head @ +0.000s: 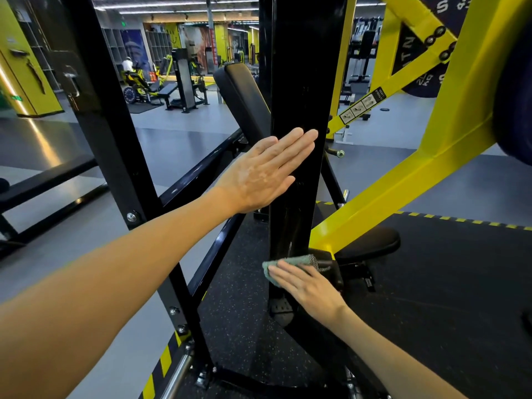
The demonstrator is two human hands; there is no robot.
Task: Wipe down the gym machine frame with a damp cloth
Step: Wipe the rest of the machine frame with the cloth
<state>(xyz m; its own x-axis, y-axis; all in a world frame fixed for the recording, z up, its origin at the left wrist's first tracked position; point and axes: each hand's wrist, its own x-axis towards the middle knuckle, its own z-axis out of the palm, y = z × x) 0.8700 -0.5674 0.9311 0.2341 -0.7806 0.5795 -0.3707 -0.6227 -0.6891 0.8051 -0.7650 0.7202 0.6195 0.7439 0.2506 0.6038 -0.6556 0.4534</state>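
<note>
- The gym machine frame's main upright (299,82) is a broad, flat-faced black steel post with a glossy painted finish; it runs from the top of the view down to the floor.
- The left hand (264,171) lies flat against the upright's left face at mid-height, fingers straight and together, gripping nothing.
- The cloth (289,262) is a small, teal-green, woven-looking rag, folded and bunched, sitting low on the upright near where the yellow beam meets it.
- The right hand (308,286) presses the cloth against the post with fingers extended and lying flat on it, not curled round it.
- A thick yellow beam (403,180) of square tubing rises diagonally to the right, smooth and shiny.
- A rounded black padded seat (371,243) sits just behind the beam's lower end; a long black back pad (244,102) leans tilted behind the upright.
- A second black upright (115,139) at left is slanted and carries silver bolts.
- The floor mat (239,298) is dark speckled rubber, edged with yellow-black hazard striping (460,219).
</note>
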